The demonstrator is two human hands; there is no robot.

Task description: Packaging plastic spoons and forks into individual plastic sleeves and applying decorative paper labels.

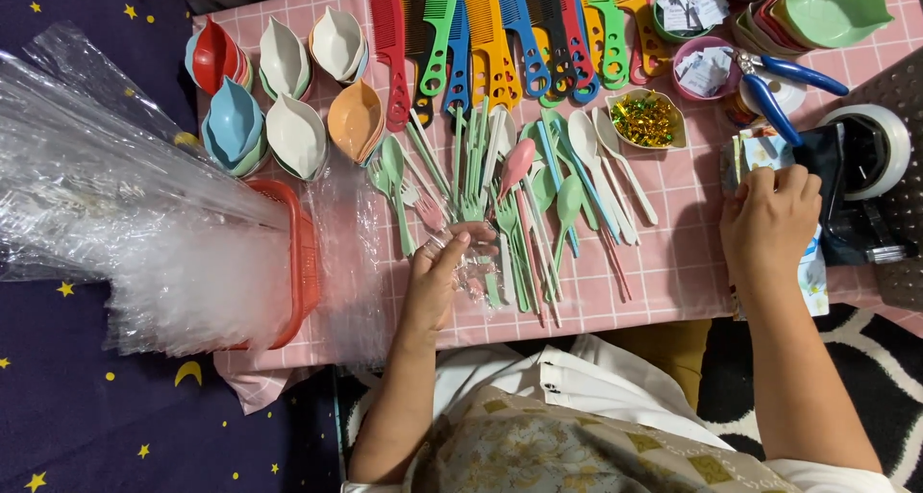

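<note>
Head view looks down on a pink checked cloth [663,262] full of small plastic things. Near the middle lies a big pile of forks and spoons [519,190], and this pile is our landmark. Behind the pile sits a row of bright combs [510,32]. To its left stand leaf-shaped bowls [293,133], and further left a red basket [300,253] holds a fat bundle of clear bags [125,195]. To the right of the pile sits a little dish of shiny twist ties [646,118], then blue pliers [784,85] and a tape holder [870,166].

The left hand [437,277] is at the near edge of the pile. Its fingers are curled loosely around a clear bag [471,258] that lies over some forks. The forks run long-ways away from the person, handles pointing at the combs.

The right hand [769,219] is well to the right of the pile. Its fingers bend down and press on a small stack of printed packets [760,152] beside the tape holder.
</note>
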